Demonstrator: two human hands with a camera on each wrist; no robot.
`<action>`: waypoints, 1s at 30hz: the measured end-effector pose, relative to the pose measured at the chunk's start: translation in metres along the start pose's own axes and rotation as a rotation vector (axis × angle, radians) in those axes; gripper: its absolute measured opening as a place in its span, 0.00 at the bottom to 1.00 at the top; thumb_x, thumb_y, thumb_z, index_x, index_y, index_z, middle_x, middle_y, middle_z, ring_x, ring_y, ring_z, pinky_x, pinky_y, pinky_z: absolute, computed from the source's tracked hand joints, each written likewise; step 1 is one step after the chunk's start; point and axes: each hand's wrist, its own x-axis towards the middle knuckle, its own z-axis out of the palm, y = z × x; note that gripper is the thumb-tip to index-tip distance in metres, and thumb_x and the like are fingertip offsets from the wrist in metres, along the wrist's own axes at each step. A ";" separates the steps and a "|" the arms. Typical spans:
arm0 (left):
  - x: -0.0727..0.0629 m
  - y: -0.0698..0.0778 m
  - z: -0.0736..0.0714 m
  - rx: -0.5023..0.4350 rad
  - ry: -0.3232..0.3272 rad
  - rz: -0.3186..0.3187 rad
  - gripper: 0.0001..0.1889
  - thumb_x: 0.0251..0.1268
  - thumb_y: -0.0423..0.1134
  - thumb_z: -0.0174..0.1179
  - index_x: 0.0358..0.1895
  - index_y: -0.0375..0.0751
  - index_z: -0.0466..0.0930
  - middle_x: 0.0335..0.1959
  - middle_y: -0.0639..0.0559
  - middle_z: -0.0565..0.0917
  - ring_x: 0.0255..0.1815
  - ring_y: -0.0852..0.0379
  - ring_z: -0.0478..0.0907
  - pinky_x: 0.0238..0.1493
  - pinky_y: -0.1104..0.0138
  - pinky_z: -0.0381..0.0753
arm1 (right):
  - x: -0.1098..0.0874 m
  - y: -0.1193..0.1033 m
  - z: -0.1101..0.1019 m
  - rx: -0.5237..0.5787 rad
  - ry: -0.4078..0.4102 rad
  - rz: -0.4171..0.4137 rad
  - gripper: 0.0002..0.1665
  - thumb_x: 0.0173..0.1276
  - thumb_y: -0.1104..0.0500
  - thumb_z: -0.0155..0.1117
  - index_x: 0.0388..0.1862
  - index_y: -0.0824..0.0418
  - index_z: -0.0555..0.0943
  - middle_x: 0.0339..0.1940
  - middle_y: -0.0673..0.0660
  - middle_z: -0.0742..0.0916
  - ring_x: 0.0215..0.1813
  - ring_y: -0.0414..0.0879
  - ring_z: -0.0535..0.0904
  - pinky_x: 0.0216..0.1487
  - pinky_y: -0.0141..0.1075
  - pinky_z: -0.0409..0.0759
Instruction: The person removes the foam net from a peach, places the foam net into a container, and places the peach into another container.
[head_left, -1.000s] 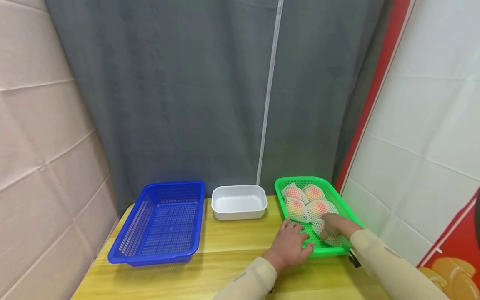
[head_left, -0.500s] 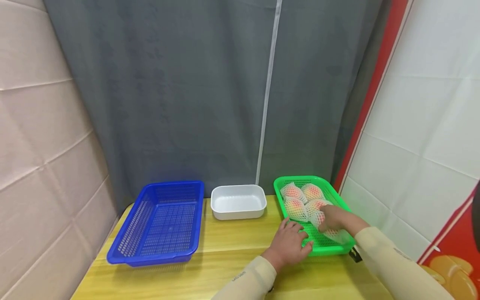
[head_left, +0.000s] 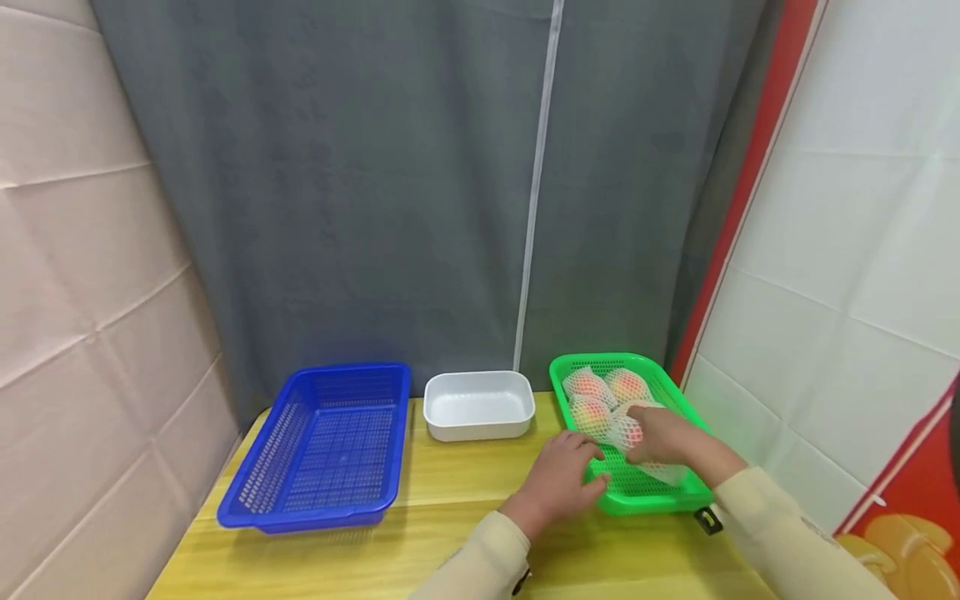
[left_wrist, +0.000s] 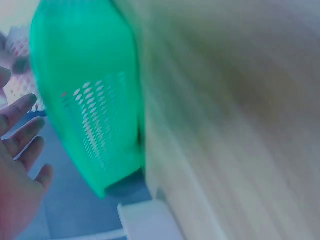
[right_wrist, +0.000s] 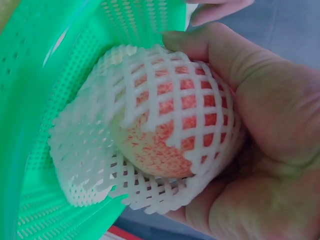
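My right hand (head_left: 667, 440) grips a round red-and-yellow fruit (right_wrist: 167, 150) in a white foam net, over the near half of the green basket (head_left: 652, 503). In the right wrist view, thumb and fingers curl round the fruit, and loose netting hangs off its far side. Several similar netted fruits (head_left: 590, 417) lie together in the basket's far half; one is partly covered by the right hand. At the basket's left side is my left hand (head_left: 557, 482), fingers loosely spread and holding nothing; in the left wrist view it shows beside the green wall.
A white tray (head_left: 480, 432) stands at the middle back of the wooden table (head_left: 450, 533). To the left sits a blue basket (head_left: 393, 467) with nothing visible in it. A grey curtain (head_left: 375, 208) hangs behind, and a white panel (head_left: 825, 250) bounds the right side.
My right hand has taken hold of the near netted fruit and moved it slightly up and left within the basket. My left hand has shifted a little left.
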 end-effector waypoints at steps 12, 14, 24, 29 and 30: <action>-0.051 -0.046 -0.052 -0.212 0.073 -0.216 0.14 0.80 0.48 0.65 0.59 0.48 0.86 0.59 0.54 0.85 0.63 0.53 0.83 0.66 0.56 0.84 | -0.004 -0.034 0.009 0.012 0.137 -0.157 0.49 0.54 0.56 0.85 0.71 0.77 0.77 0.57 0.67 0.89 0.56 0.62 0.87 0.58 0.59 0.86; -0.060 -0.053 -0.062 -0.239 0.104 -0.247 0.13 0.80 0.47 0.65 0.59 0.48 0.86 0.59 0.54 0.86 0.63 0.52 0.84 0.66 0.54 0.84 | -0.005 -0.044 0.008 0.013 0.141 -0.166 0.48 0.56 0.56 0.85 0.71 0.75 0.77 0.59 0.67 0.88 0.58 0.64 0.86 0.59 0.59 0.86; -0.097 -0.076 -0.092 -0.315 0.334 -0.382 0.08 0.76 0.39 0.69 0.53 0.45 0.89 0.52 0.53 0.87 0.57 0.49 0.86 0.61 0.49 0.85 | 0.000 -0.101 0.013 0.031 0.138 -0.217 0.37 0.55 0.58 0.87 0.63 0.61 0.82 0.49 0.53 0.86 0.47 0.47 0.80 0.51 0.48 0.85; -0.109 -0.080 -0.094 -0.391 0.395 -0.425 0.07 0.76 0.37 0.69 0.51 0.42 0.88 0.51 0.53 0.87 0.56 0.46 0.85 0.60 0.47 0.86 | 0.010 -0.127 0.019 0.035 0.116 -0.280 0.34 0.54 0.59 0.88 0.59 0.58 0.82 0.42 0.50 0.83 0.42 0.45 0.77 0.42 0.43 0.81; -0.110 -0.081 -0.094 -0.405 0.401 -0.433 0.07 0.77 0.37 0.69 0.51 0.42 0.88 0.51 0.53 0.87 0.57 0.46 0.85 0.60 0.46 0.86 | 0.012 -0.132 0.020 0.032 0.110 -0.293 0.34 0.54 0.59 0.88 0.58 0.58 0.82 0.41 0.50 0.82 0.41 0.45 0.76 0.41 0.42 0.81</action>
